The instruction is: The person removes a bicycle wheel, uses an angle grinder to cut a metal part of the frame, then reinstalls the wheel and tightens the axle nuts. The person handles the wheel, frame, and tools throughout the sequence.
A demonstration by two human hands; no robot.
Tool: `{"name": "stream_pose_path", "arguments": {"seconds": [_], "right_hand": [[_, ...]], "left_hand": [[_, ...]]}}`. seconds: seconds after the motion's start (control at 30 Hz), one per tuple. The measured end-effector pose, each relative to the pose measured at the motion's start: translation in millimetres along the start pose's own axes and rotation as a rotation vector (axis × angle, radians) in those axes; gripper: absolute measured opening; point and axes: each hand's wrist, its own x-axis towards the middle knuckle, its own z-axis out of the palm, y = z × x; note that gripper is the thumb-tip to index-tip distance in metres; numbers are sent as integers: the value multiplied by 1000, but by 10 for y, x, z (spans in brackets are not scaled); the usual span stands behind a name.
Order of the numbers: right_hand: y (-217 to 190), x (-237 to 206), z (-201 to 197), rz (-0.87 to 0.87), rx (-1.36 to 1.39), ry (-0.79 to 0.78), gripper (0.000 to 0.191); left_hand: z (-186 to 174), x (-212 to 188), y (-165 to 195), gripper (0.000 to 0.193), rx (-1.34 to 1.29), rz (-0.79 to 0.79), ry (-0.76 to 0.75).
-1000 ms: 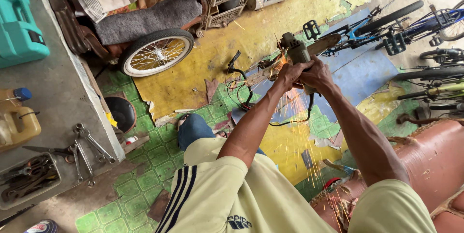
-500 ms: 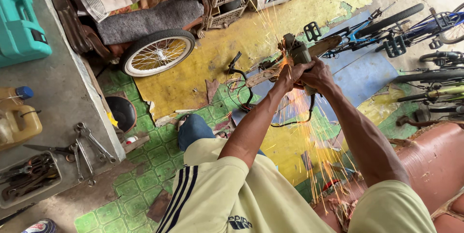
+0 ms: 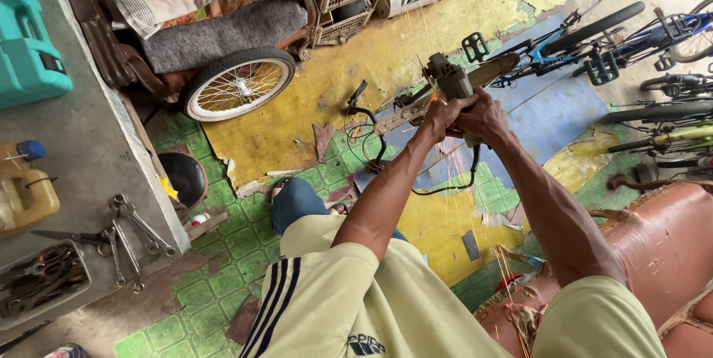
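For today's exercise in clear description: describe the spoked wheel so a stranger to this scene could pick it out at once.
Start at the grey workbench on the left and look just past its far edge to the yellow floor patch. The spoked wheel lies there alone below a grey cushion. Unlike the bicycles' mounted black-tyred wheels on the right, it is loose and pale-rimmed.

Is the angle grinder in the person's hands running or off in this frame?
Running. Orange sparks stream from the angle grinder toward the wearer, while the left hand and right hand grip it.

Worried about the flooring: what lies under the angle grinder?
A metal bar under the angle grinder, above blue and yellow floor. Both hands cover the grinder's rear.
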Motion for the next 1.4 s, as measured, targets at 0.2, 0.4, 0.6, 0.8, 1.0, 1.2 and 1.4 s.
{"name": "stream_pose_path", "arguments": {"seconds": [0.2, 0.4, 0.6, 0.8, 1.0, 1.2, 1.4], "right_hand": [[18, -23, -33, -46, -34, 32, 78], [-12, -64, -69, -27, -49, 43, 79], [10, -59, -60, -6, -62, 38, 81], [8, -12, -30, -44, -40, 39, 76], [-27, -8, -70, -1, -87, 14, 77], [-34, -4, -33, 6, -50, 11, 81], [-40, -23, -60, 17, -86, 12, 77]], "left_hand": [[5, -120, 76, 75, -5, 84, 55], [31, -24, 26, 75, -11, 38, 29], [28, 2, -8, 77, -16, 37, 32], [-10, -76, 46, 74, -3, 61, 41], [8, -22, 34, 75, -8, 38, 58], [-19, 11, 24, 74, 0, 23, 6], [5, -20, 37, 76, -1, 45, 35]]}}
